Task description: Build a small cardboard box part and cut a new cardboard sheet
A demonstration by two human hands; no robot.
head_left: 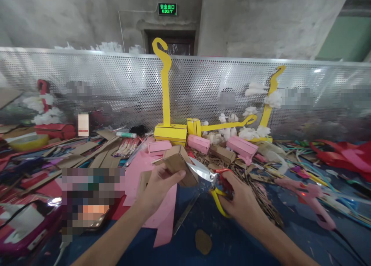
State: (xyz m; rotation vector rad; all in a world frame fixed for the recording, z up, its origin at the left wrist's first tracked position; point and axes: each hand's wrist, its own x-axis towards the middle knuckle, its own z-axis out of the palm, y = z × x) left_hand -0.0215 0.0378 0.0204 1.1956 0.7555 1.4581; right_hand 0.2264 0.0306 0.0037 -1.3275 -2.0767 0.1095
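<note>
My left hand [158,185] is closed around a small brown cardboard box [176,161], thumb pressed on its near side. In my right hand [236,194] are scissors [204,172] with one red and one yellow handle, fingers through the loops. The metal blades reach left to the box's right edge; whether they cut into it cannot be made out. Beneath my left hand lies a sheet of pink paper [162,219]. Beyond the box stand several pink boxes [198,143] and a yellow box [171,133] with a tall yellow hook [165,92].
A pink glue gun [311,200] with a black cord lies at the right. Brown cardboard scraps [268,196] spread beside my right hand. A metal ruler [187,213] and a round cardboard piece [203,241] lie in front. A perforated metal panel [121,88] closes off the back.
</note>
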